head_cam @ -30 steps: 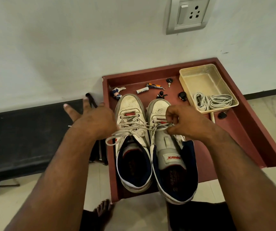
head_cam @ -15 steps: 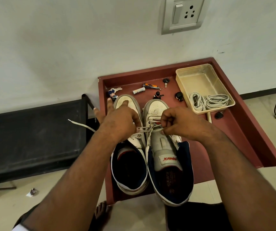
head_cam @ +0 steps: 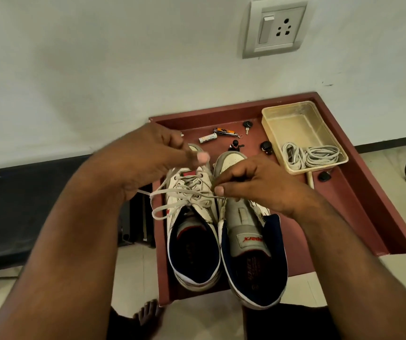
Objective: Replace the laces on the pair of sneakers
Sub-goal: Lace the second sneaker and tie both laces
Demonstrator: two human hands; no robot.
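Note:
Two white sneakers with navy lining stand side by side on a dark red tray point(head_cam: 358, 192), toes toward the wall. The left sneaker point(head_cam: 192, 231) carries a grey-white lace point(head_cam: 172, 195), loose at the top. The right sneaker point(head_cam: 253, 246) has its grey tongue bare. My left hand point(head_cam: 148, 163) hovers over the left sneaker's toe and pinches a strand of that lace. My right hand point(head_cam: 253, 185) pinches the other end of the lace, above the right sneaker's front eyelets. The right sneaker's toe is mostly hidden by that hand.
A beige plastic tub point(head_cam: 302, 133) at the tray's back right holds coiled white laces point(head_cam: 309, 155). Keys point(head_cam: 247, 125), a battery point(head_cam: 208, 138) and small black items lie behind the shoes. A black bench point(head_cam: 25, 207) stands left; wall socket point(head_cam: 275, 28) above; bare toes point(head_cam: 148, 315) below the tray.
My left hand has lifted up and toward the wall, drawing the lace out in loops across the left sneaker. My right hand kept its pinch at the right sneaker's eyelets.

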